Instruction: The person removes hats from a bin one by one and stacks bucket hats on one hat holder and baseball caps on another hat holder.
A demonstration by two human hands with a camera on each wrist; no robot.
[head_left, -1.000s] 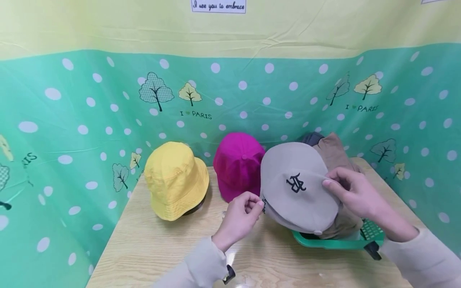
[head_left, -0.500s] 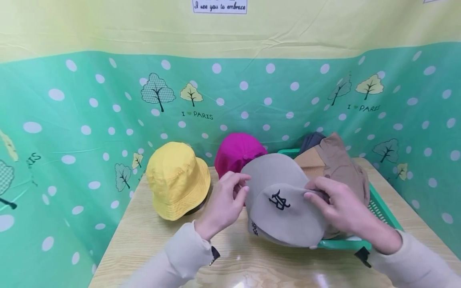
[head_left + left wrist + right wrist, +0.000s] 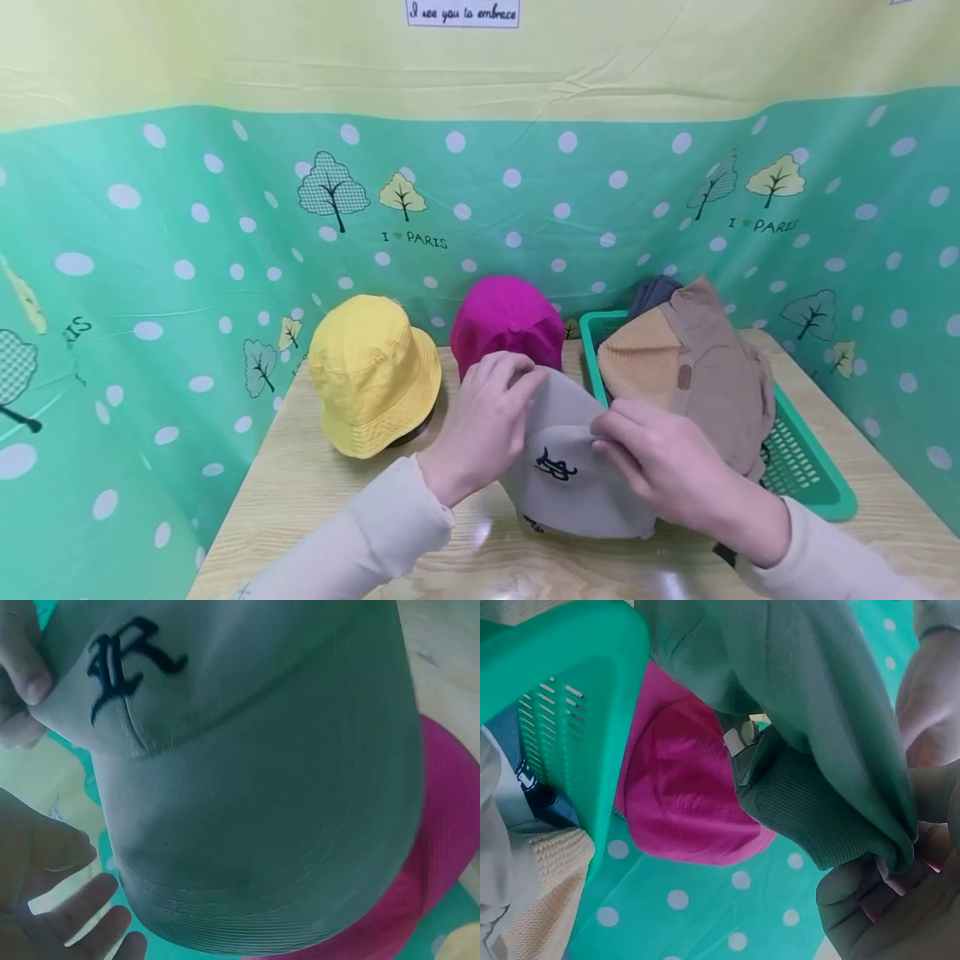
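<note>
A grey baseball cap (image 3: 581,492) with black embroidered lettering is held tilted over the front of the table. My right hand (image 3: 671,467) pinches its edge on the right, between thumb and fingers. At the cap's left side is my left hand (image 3: 483,429). In the left wrist view, the left hand's (image 3: 49,877) fingers are spread beside the cap's brim (image 3: 262,847), with a gap between. The right wrist view shows the cap's underside and inner band (image 3: 795,791), with the right hand (image 3: 900,911) at its edge.
Behind the cap sits a magenta cap (image 3: 506,317). A yellow bucket hat (image 3: 367,375) stands at the left. On the right, a green basket (image 3: 832,492) holds a brown hat (image 3: 716,383), a tan knitted piece (image 3: 641,358) and something dark blue (image 3: 652,293). A patterned curtain surrounds the table.
The grey cap has moved left, down and nearer, away from over the basket, in my right hand. The left hand has shifted left, then back beside the cap. More of the basket shows.
</note>
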